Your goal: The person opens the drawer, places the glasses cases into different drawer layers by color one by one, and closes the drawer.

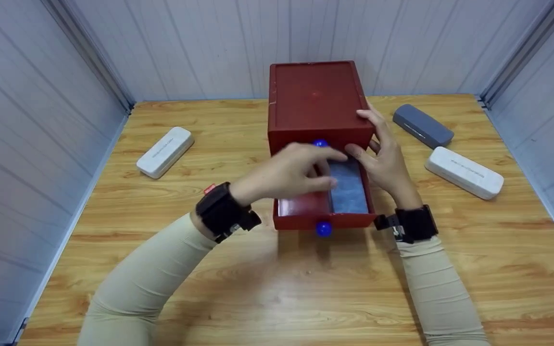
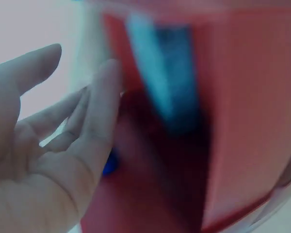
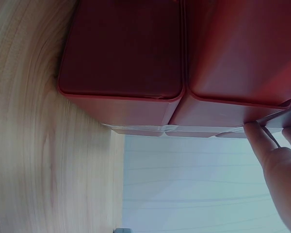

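A red drawer box (image 1: 318, 96) with blue knobs stands on the table, its lower drawer (image 1: 301, 222) pulled out toward me. In the drawer's right half lies a blue-grey oblong thing (image 1: 349, 194). Its kind is unclear, and the left wrist view blurs it. Above the drawer hovers my left hand (image 1: 296, 170), fingers loosely bent; the left wrist view shows nothing in its grasp. My right hand (image 1: 387, 161) holds the box's right front corner, thumb at the front and a finger at the top edge. In the right wrist view, fingers (image 3: 262, 141) touch the red side.
A white case (image 1: 165, 152) lies on the left of the wooden table. On the right are a dark grey case (image 1: 422, 126) and another white case (image 1: 464, 173). Pale panel walls (image 1: 200, 48) border the table at the back and both sides.
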The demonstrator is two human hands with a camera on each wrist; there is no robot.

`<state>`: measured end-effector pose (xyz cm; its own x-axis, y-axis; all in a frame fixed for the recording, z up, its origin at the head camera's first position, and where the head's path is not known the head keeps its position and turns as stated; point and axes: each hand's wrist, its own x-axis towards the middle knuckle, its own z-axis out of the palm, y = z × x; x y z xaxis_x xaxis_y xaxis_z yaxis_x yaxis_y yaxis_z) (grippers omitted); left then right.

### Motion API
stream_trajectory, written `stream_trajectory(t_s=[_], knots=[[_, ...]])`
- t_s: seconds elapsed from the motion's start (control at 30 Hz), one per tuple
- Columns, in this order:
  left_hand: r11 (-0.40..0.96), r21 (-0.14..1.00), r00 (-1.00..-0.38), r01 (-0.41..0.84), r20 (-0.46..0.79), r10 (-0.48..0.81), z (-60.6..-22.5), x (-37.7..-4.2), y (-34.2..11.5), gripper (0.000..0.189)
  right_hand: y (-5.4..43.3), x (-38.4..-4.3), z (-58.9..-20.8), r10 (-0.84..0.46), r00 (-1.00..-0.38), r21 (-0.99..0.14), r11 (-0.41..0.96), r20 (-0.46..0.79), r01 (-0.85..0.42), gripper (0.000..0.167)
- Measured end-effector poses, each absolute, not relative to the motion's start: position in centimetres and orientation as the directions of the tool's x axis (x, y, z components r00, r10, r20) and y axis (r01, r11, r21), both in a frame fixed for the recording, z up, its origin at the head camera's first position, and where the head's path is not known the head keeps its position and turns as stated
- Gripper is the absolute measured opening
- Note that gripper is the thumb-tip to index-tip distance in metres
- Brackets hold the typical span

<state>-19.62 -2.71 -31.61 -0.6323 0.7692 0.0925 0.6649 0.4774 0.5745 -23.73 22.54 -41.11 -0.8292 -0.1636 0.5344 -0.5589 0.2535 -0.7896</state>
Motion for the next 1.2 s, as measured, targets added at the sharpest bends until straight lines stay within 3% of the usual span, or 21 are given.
stream_trajectory(t_s=[0.23,0.4,0.67,1.0,1.2], knots=[[0.303,0.602,-0.635,0.739,0.474,0.609,-30.9,-20.3,-5.6,0.036,22.5,-23.7,-41.0,-0.154,-0.838,-0.795,0.267,0.523,-0.545,0.066],[0.347,0.577,-0.672,0.74,0.6,0.435,-31.9,-21.3,-7.7,0.041,22.4,-23.6,-41.1,-0.155,-0.834,-0.793,0.257,0.53,-0.552,0.066],[0.392,0.643,-0.75,0.658,0.604,0.27,-35.1,-22.7,-10.0,0.064,22.3,-23.6,-41.2,-0.157,-0.835,-0.796,0.251,0.528,-0.551,0.066],[0.417,0.7,-0.814,0.58,0.485,0.319,-37.7,-23.7,-10.1,0.071,22.3,-23.6,-41.2,-0.146,-0.835,-0.797,0.249,0.531,-0.55,0.066],[0.358,0.71,-0.794,0.607,0.514,0.325,-38.6,-23.9,-9.5,0.067,22.2,-23.7,-41.2,-0.153,-0.831,-0.793,0.25,0.534,-0.556,0.066]])
